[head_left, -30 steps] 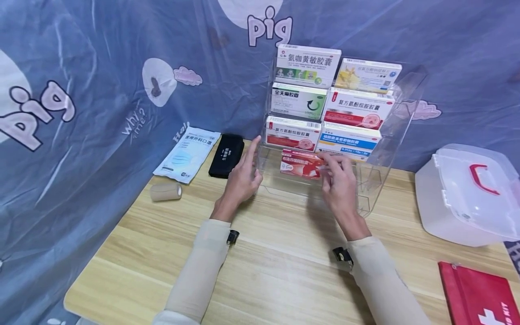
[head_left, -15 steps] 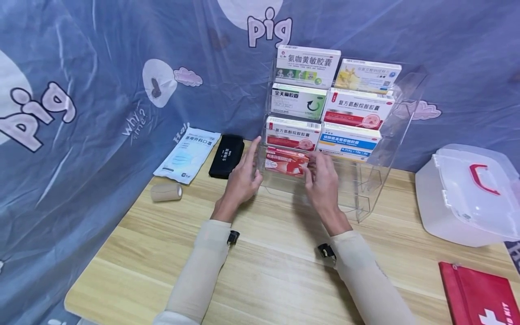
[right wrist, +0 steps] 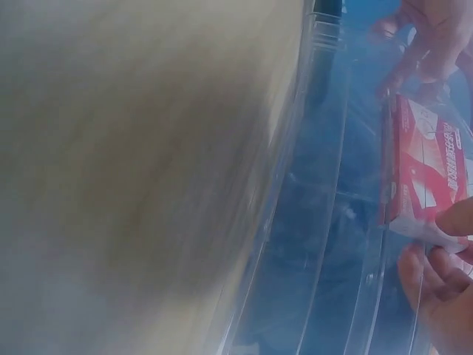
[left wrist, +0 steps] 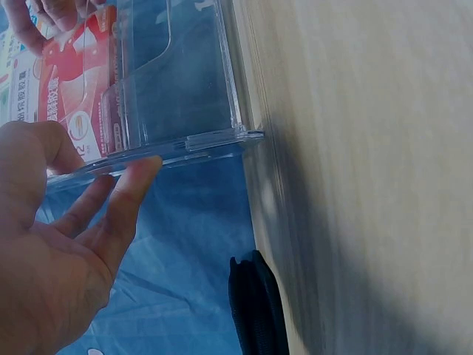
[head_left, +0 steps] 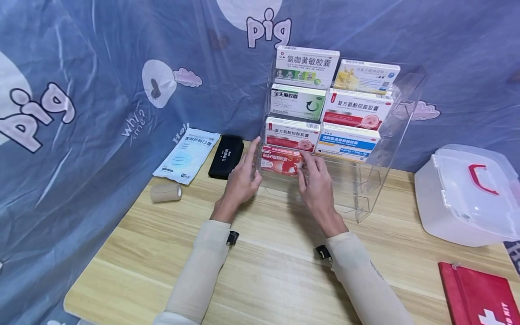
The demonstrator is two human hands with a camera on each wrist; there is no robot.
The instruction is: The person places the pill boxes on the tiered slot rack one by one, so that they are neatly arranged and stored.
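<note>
A red medicine box (head_left: 279, 161) stands in the lowest tier of a clear acrylic display rack (head_left: 337, 187), at its left end. My right hand (head_left: 318, 187) pinches the right end of this box between thumb and fingers; the right wrist view shows the thumb (right wrist: 457, 219) on its printed front. At the rack's left side, my left hand (head_left: 242, 180) touches the clear side panel with mostly extended fingers. The left wrist view shows those fingers (left wrist: 133, 188) against the panel's edge. Directly above the red box sits a white-and-red medicine box (head_left: 291, 134).
More medicine boxes fill the upper tiers, including a blue-and-white one (head_left: 347, 142). A mask packet (head_left: 187, 155), black pouch (head_left: 226, 157) and tan bandage roll (head_left: 165, 192) lie left. A white lidded case (head_left: 463, 194) and red first-aid pouch (head_left: 479, 293) are at right.
My right hand has moved left with the red box, bringing it from mid-tier to the rack's left end. My left hand has stayed at the side panel.
</note>
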